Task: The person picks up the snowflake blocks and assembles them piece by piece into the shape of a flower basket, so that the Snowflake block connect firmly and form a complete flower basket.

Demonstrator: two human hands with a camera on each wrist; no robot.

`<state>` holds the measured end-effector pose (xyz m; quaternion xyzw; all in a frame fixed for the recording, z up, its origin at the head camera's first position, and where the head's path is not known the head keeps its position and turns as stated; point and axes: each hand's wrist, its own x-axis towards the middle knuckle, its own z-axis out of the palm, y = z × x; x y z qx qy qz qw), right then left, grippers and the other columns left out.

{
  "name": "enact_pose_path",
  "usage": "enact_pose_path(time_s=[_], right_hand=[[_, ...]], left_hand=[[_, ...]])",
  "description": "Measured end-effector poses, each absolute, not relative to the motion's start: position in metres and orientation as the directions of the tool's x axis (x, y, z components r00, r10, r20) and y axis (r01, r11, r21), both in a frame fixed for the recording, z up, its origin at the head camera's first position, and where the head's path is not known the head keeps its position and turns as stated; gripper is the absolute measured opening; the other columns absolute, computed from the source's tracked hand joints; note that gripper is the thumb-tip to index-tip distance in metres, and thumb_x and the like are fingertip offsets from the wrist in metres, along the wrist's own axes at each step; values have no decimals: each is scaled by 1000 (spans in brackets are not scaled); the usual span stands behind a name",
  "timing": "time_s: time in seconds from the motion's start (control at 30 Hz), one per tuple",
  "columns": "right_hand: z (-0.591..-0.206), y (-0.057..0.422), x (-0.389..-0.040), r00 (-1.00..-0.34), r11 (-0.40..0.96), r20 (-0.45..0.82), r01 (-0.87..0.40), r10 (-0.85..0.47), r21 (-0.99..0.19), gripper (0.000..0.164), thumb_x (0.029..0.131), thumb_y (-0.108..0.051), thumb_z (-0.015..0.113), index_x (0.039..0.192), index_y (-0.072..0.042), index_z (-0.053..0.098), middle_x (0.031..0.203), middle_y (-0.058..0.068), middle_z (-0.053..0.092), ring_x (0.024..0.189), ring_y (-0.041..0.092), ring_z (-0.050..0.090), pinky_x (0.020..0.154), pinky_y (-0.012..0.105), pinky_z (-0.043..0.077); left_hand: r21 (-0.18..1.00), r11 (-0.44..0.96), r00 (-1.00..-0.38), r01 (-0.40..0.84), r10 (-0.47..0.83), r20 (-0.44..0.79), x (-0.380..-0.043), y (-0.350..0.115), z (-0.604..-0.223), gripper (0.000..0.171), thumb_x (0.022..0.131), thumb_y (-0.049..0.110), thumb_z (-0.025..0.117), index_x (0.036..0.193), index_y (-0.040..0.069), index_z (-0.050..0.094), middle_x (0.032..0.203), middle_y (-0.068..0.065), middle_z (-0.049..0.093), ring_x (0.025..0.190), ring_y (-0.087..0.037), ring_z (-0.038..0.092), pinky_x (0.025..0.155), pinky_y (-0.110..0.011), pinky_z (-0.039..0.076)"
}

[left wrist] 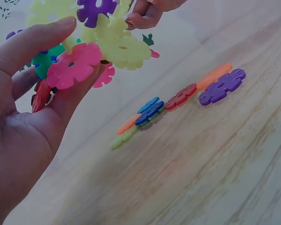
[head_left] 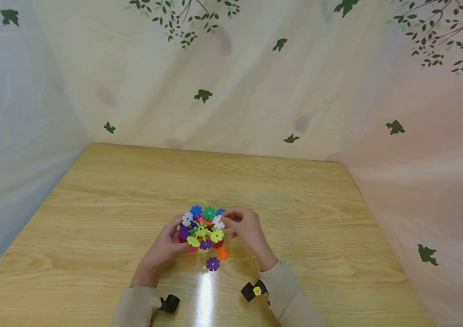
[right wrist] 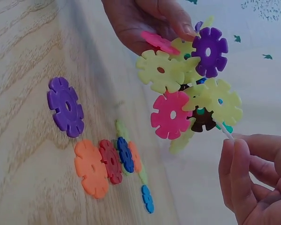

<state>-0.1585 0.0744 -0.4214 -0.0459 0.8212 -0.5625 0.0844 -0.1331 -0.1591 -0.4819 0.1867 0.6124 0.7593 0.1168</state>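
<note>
Head view: curtain (head_left: 248, 81) at twelve o'clock, behind the table (head_left: 297, 195). A cluster (head_left: 201, 230) of slotted discs is held above the table, at seven o'clock from the view's centre. Right hand (head_left: 248, 227), at the cluster's three o'clock, pinches a white disc (head_left: 217, 221); whether that disc is joined cannot be told. Left hand (head_left: 165, 244), at eight o'clock, grips the cluster. Loose on the table: a purple disc (head_left: 213, 267) at five o'clock, an orange disc (head_left: 223, 254) between four and five.
</note>
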Motion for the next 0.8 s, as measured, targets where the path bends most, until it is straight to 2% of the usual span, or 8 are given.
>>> enact_pose_path(time_s=[0.2,0.4,0.53,0.63,0.8], right_hand=[[-426,76,-159,-981,350,-89,24,-171,-936,12,91,-12,67,94,-3,73,86,13,70,69,27,66,52,29,58],[-426,75,-156,-983,381,-63,-7,-172,-924,11,90,-11,67,94,-3,74,86,12,70,63,17,63,52,28,58],[-423,73,-154,-985,411,-28,-45,-170,-910,10,89,-10,68,91,-2,74,86,15,71,66,22,66,50,27,57],[-419,73,-153,-985,434,-16,-61,-173,-899,10,89,-9,68,90,-2,74,86,16,72,68,26,67,50,29,58],[-415,73,-151,-984,459,10,-91,-177,-884,9,90,-9,68,89,-2,74,85,14,72,71,26,68,51,35,59]], left_hand=[[969,-237,-897,69,410,165,-133,-157,-482,74,79,-16,63,144,-11,27,135,8,41,118,-1,57,94,-25,54],[974,-209,-901,86,401,165,-132,-156,-481,72,78,-18,61,142,-13,30,134,9,40,117,0,56,94,-24,54],[973,-202,-898,108,400,183,-132,-156,-481,69,78,-17,61,141,-14,32,135,8,40,117,0,55,94,-23,54],[971,-211,-895,117,401,195,-132,-155,-481,69,78,-17,62,141,-12,34,136,6,39,118,-1,55,94,-24,54],[969,-221,-899,110,394,192,-132,-152,-480,69,77,-16,62,142,-4,40,138,0,39,119,-2,56,93,-25,54]])
